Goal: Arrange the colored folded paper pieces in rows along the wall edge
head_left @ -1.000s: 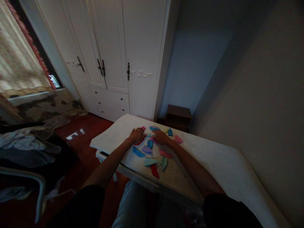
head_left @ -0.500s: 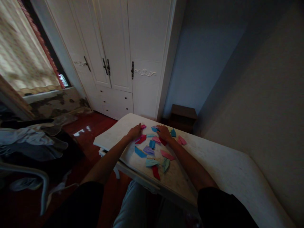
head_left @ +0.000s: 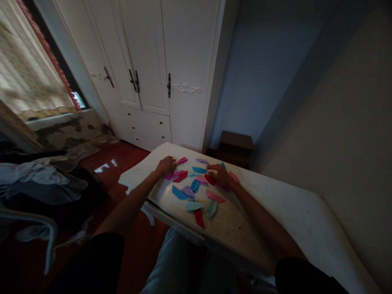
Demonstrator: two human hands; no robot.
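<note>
Several folded paper pieces in many colours lie scattered on the white table (head_left: 288, 212). My left hand (head_left: 167, 166) rests at the far left of them with fingers stretched, beside a magenta folded paper (head_left: 183, 160) and partly over another magenta one (head_left: 169, 176). My right hand (head_left: 222, 176) is spread low on the right side, close to a red folded paper (head_left: 210, 179) and a blue one (head_left: 199, 170); it partly covers further pieces. Nearer to me are a pink piece (head_left: 215, 196), a mint piece (head_left: 194, 206), a green piece (head_left: 212, 209) and a red piece (head_left: 199, 218).
A white wardrobe (head_left: 190, 49) stands behind the table, with a small brown cabinet (head_left: 236, 139) to its right. At left, clothes (head_left: 36, 175) are heaped near a curved white metal frame (head_left: 49, 245). My legs (head_left: 171, 261) are below the table's front edge.
My left hand has slid left, away from the upper magenta piece. My right hand has moved right and slightly nearer, and the blue and lavender pieces near it now lie more exposed and apart.
</note>
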